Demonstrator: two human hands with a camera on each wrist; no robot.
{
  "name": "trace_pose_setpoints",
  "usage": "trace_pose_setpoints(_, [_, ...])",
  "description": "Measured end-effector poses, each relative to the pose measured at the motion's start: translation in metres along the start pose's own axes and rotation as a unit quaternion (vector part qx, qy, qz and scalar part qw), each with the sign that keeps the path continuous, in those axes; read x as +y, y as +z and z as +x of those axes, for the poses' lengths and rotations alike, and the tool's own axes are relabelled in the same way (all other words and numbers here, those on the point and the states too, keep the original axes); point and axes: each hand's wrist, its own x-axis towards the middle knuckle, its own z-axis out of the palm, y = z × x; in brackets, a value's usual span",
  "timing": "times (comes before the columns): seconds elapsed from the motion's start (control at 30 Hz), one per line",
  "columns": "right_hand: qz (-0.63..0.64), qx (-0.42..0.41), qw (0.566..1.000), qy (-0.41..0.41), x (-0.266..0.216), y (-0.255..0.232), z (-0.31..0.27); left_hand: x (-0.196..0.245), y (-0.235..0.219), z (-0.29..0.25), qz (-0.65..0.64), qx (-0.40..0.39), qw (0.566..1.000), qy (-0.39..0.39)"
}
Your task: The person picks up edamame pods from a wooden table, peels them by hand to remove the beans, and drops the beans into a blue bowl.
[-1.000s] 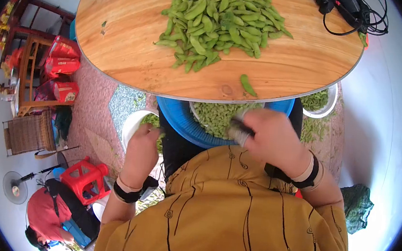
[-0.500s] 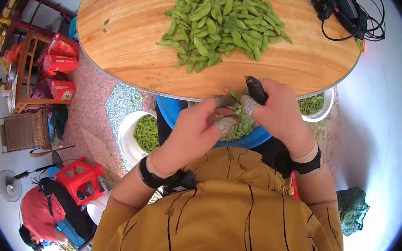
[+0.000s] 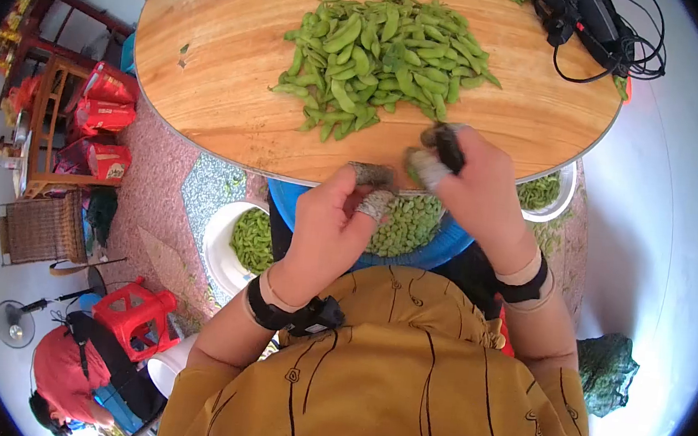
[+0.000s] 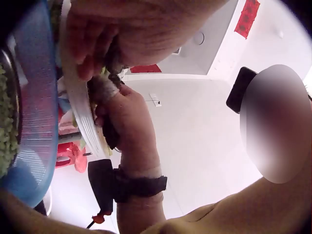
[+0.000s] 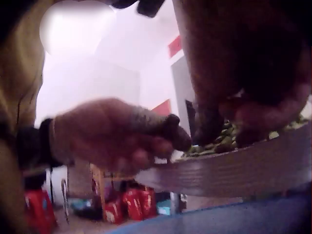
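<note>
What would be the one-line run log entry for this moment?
left hand: at table edge | right hand: pinches green pod | below: blue plastic basin of shelled beans

Round table (image 3: 209, 95): smooth varnished wood. Basin (image 3: 301, 192): glossy blue plastic. Pods (image 3: 382, 53): matt green. Fingertips (image 3: 377, 204): grey cloth wraps.

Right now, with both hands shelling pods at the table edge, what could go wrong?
The left hand and right hand work at the very rim of the wooden table, above the blue basin of shelled beans. A pod or bean that slips could miss the basin and land on the floor, where green scraps already lie. The pile of pods sits close to the hands, so a sweep of the wrist might push some off the edge.
</note>
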Motion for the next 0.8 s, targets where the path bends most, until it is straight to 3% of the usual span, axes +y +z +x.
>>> trace_pose_setpoints(0.03, [-0.233,0.057,0.957,-0.165,0.000,0.006,0.001,-0.001,-0.002,-0.001,0.002,-0.002,1.000,-0.003])
trace_pose_setpoints(0.07, [-0.271,0.047,0.954,-0.122,-0.004,0.012,0.000,-0.002,-0.004,-0.002,-0.002,0.012,1.000,-0.001])
trace_pose_setpoints(0.2, [-0.289,-0.023,0.952,-0.099,-0.012,0.009,0.005,0.003,-0.011,-0.009,-0.001,0.042,0.999,-0.024])
trace_pose_setpoints(0.3, [-0.217,-0.060,0.966,-0.124,-0.017,0.003,0.002,0.007,-0.014,-0.012,-0.038,0.021,0.998,-0.048])
trace_pose_setpoints(0.33, [-0.034,-0.120,0.992,-0.016,-0.020,0.002,-0.002,0.007,-0.014,-0.012,-0.069,-0.010,0.995,-0.073])
trace_pose_setpoints(0.37, [0.150,-0.173,0.969,0.092,-0.022,0.002,-0.007,0.007,-0.016,-0.012,-0.069,-0.009,0.995,-0.072])
trace_pose_setpoints(0.4, [0.149,-0.173,0.969,0.091,-0.020,0.003,-0.012,0.006,-0.017,-0.012,-0.213,-0.075,0.963,-0.147])
trace_pose_setpoints(0.43, [0.215,-0.176,0.956,0.091,-0.013,0.005,-0.018,0.006,-0.018,-0.011,-0.350,-0.140,0.901,-0.216])
trace_pose_setpoints(0.47, [0.281,-0.177,0.939,0.092,-0.009,0.007,-0.023,0.003,-0.019,-0.011,-0.349,-0.140,0.901,-0.215])
trace_pose_setpoints(0.57, [0.301,-0.166,0.934,0.101,-0.003,0.006,-0.029,-0.014,-0.017,-0.013,-0.494,-0.208,0.809,-0.240])
trace_pose_setpoints(0.7, [0.318,-0.172,0.928,0.092,-0.005,0.004,-0.030,-0.003,-0.017,-0.016,-0.487,-0.188,0.814,-0.255])
trace_pose_setpoints(0.77, [0.314,-0.195,0.920,0.128,-0.009,0.000,-0.032,0.001,-0.016,-0.018,-0.402,-0.161,0.869,-0.239])
trace_pose_setpoints(0.8, [0.316,-0.195,0.920,0.127,-0.010,-0.002,-0.033,0.001,-0.017,-0.018,-0.400,-0.161,0.870,-0.239])
